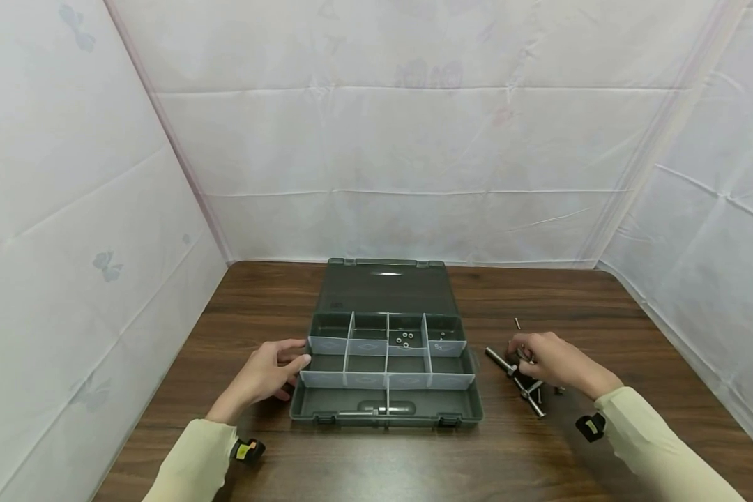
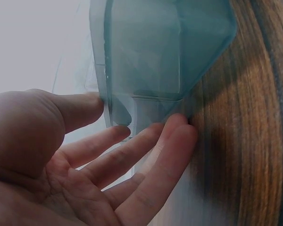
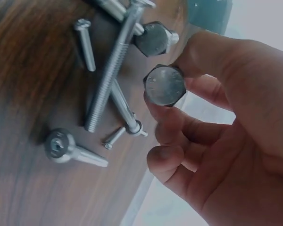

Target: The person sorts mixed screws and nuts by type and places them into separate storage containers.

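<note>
A dark green compartment box (image 1: pixel 385 401) lies open on the table, its lid (image 1: pixel 385 289) tipped back. My left hand (image 1: pixel 268 373) is at the box's left side; in the left wrist view its thumb and loosely extended fingers (image 2: pixel 146 188) touch the box's wall (image 2: pixel 146 52). To the right of the box, my right hand (image 1: pixel 549 359) pinches a hex-head bolt (image 3: pixel 164 85) between thumb and fingers, its head facing the right wrist camera. Beneath that hand lies a loose pile of metal bolts and screws, including a long threaded bolt (image 3: pixel 108 80) and a round-headed bolt (image 3: pixel 61 147).
Several small nuts (image 1: pixel 405 337) sit in a back compartment, with tiny parts (image 1: pixel 442 336) in the compartment to its right. A small screw (image 1: pixel 517 323) lies beyond the right hand. White sheeting (image 1: pixel 376 153) encloses the wooden table (image 1: pixel 383 467) at the back and sides.
</note>
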Tool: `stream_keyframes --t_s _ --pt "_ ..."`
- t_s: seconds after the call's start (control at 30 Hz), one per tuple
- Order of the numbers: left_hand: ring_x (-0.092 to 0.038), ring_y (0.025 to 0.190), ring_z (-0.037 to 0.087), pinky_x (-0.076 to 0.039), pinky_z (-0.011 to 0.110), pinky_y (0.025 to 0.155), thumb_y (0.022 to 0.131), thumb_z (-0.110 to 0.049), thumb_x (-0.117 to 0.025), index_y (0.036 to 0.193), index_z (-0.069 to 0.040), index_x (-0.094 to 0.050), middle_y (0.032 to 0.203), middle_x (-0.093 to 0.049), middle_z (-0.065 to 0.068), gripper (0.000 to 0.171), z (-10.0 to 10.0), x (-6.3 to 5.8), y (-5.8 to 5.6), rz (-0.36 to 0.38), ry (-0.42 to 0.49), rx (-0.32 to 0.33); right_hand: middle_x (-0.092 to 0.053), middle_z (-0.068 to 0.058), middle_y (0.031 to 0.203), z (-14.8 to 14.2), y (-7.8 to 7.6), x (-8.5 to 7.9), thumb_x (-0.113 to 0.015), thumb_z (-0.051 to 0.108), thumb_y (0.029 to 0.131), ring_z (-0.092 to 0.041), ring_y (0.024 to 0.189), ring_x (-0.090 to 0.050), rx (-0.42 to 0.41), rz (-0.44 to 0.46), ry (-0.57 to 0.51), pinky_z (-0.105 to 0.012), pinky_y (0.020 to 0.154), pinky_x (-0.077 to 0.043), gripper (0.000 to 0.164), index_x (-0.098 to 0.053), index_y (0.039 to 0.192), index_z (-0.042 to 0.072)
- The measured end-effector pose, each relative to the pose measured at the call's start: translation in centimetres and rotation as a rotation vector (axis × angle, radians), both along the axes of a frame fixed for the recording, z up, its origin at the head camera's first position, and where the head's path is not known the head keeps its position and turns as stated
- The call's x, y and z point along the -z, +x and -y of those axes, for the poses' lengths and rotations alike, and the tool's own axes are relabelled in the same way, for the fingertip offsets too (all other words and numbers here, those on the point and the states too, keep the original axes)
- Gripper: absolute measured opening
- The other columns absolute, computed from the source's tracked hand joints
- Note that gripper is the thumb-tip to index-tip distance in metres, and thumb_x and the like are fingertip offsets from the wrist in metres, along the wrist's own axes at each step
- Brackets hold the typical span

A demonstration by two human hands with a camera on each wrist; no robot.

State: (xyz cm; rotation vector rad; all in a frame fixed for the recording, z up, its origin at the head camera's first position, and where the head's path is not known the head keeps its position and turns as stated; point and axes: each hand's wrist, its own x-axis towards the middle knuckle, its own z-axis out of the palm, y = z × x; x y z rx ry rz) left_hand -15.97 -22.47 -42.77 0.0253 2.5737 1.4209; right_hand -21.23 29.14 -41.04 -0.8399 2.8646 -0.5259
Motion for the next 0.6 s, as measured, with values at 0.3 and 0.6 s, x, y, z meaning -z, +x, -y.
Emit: stream_keyframes --t_s 0.3,0.6 --pt "-0.071 0.079 0.022 -0.062 0.039 0.058 0.103 -0.018 -0.066 0.146 0.003 -0.053 0.126 -0.067 0.027 0.049 0.0 0.0 0.1 -0.007 -0.006 0.001 -0.042 0.009 0.066 0.1 0.0 -0.8 -0.064 0.002 0.088 -0.002 0.055 -0.034 0.024 -0.108 -0.006 -0.025 0.056 -0.034 0.018 -0.066 0.105 0.006" --pt "-0.071 0.078 0.022 -0.062 0.039 0.057 0.103 -0.018 -0.065 0.146 0.003 -0.053 0.126 -0.067 0.028 0.049 0.0 0.0 0.0 -0.009 -0.01 -0.001 -0.059 0.003 0.087 0.8 -0.4 -1.1 -0.064 -0.005 0.089 -0.005 0.07 -0.042 -0.072 -0.187 -0.048 -0.026 0.06 -0.038 0.021 -0.071 0.104 0.009"
